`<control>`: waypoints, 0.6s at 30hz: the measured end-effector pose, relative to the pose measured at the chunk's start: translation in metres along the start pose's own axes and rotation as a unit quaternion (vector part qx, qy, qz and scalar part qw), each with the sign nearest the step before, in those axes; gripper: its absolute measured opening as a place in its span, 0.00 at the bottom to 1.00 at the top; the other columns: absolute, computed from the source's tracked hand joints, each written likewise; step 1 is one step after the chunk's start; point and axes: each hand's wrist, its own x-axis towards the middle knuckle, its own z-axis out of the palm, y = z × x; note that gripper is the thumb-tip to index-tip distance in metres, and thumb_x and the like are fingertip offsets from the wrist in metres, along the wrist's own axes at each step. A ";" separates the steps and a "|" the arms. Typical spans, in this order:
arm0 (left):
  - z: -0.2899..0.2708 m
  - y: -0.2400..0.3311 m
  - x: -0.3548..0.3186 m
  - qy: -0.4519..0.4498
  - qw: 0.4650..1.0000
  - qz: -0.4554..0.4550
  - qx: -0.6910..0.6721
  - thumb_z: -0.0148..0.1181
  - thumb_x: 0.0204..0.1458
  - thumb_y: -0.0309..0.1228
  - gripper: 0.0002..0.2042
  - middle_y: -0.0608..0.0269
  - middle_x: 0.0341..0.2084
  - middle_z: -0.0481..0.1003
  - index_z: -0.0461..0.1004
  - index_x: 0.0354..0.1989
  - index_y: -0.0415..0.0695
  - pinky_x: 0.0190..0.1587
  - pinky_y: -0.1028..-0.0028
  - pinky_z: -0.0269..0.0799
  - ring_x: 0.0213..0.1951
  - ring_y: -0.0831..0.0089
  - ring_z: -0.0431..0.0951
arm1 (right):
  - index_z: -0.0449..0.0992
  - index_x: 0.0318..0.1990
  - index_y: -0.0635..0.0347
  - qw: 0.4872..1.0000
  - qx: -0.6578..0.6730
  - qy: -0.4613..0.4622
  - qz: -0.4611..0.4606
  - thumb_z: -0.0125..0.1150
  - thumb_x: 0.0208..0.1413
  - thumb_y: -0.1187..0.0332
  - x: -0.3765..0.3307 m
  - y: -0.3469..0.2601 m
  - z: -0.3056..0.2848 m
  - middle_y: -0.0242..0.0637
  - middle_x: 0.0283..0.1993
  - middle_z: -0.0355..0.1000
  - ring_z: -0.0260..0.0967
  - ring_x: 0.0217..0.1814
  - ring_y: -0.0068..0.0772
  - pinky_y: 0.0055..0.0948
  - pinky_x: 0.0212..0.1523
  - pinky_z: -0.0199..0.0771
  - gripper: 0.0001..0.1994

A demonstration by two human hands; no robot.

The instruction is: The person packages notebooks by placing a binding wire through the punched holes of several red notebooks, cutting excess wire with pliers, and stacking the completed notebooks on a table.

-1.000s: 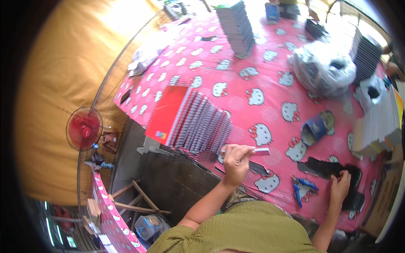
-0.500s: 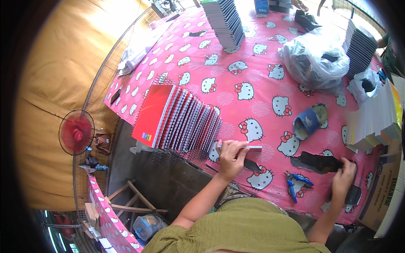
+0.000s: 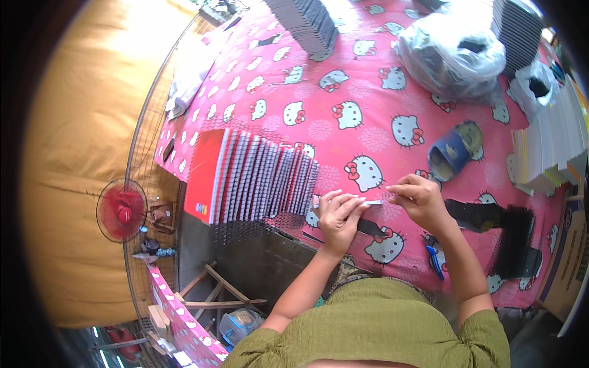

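My left hand grips a thin notebook, of which only a narrow pale edge shows past the fingers. Close to that edge's right end, my right hand has thumb and forefinger pinched together; whatever lies between them is too small to make out. Left of my left hand, red-covered spiral notebooks stand in a long row, wire bindings upward. Blue-handled cutters lie partly behind my right forearm. A dark heap of what look like wire coils sits to the right of that arm.
A blue slipper-shaped holder lies beyond my right hand. Farther back are a clear plastic bag and a tall stack of dark-edged books. Pale paper stacks and a cardboard box border the right side. A red fan stands left.
My right hand has come left from the dark coils to the notebook's end, its fingers now pinched. My left hand stays on the notebook. The whole view has shifted slightly.
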 end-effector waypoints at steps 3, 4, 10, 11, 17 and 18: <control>-0.001 0.001 -0.002 -0.015 0.999 -0.010 0.036 0.69 0.43 0.26 0.07 0.67 0.30 0.78 0.81 0.33 0.45 0.53 0.65 0.62 0.45 0.64 0.71 | 0.80 0.36 0.57 1.000 0.002 -0.012 -0.003 0.67 0.44 0.75 0.005 0.000 -0.001 0.36 0.32 0.72 0.71 0.35 0.37 0.33 0.34 0.71 0.09; -0.002 0.001 -0.001 -0.020 0.999 -0.006 0.039 0.69 0.43 0.26 0.07 0.67 0.30 0.78 0.81 0.33 0.45 0.53 0.65 0.62 0.45 0.64 0.71 | 0.80 0.35 0.57 1.000 0.006 -0.015 -0.003 0.67 0.44 0.75 0.006 0.000 -0.001 0.36 0.32 0.72 0.71 0.36 0.37 0.34 0.35 0.70 0.08; -0.003 0.002 0.003 -0.023 0.999 0.015 0.046 0.69 0.43 0.25 0.08 0.66 0.30 0.78 0.81 0.33 0.44 0.50 0.66 0.64 0.43 0.66 0.72 | 0.77 0.31 0.59 0.998 -0.010 -0.015 -0.067 0.66 0.43 0.77 0.016 0.008 0.005 0.35 0.31 0.70 0.68 0.40 0.38 0.35 0.39 0.68 0.07; -0.003 0.001 0.002 -0.022 0.999 0.016 0.039 0.69 0.43 0.25 0.08 0.66 0.30 0.78 0.81 0.33 0.44 0.49 0.67 0.65 0.41 0.67 0.72 | 0.77 0.31 0.59 0.997 -0.002 -0.031 -0.067 0.66 0.42 0.77 0.017 0.008 0.005 0.35 0.31 0.70 0.68 0.40 0.38 0.35 0.38 0.68 0.07; -0.001 0.004 0.002 -0.007 1.000 -0.001 0.013 0.69 0.42 0.24 0.09 0.65 0.30 0.78 0.81 0.34 0.43 0.40 0.72 0.66 0.34 0.70 0.70 | 0.76 0.36 0.58 0.987 0.057 -0.148 0.015 0.66 0.44 0.77 0.019 0.011 -0.001 0.36 0.33 0.72 0.70 0.35 0.38 0.34 0.34 0.71 0.09; -0.001 0.003 0.002 -0.006 1.000 0.001 0.020 0.69 0.42 0.23 0.09 0.65 0.30 0.78 0.81 0.34 0.43 0.39 0.73 0.65 0.34 0.70 0.69 | 0.76 0.37 0.58 0.982 0.059 -0.164 0.070 0.65 0.45 0.76 0.019 0.006 0.000 0.36 0.33 0.72 0.70 0.35 0.38 0.35 0.33 0.71 0.10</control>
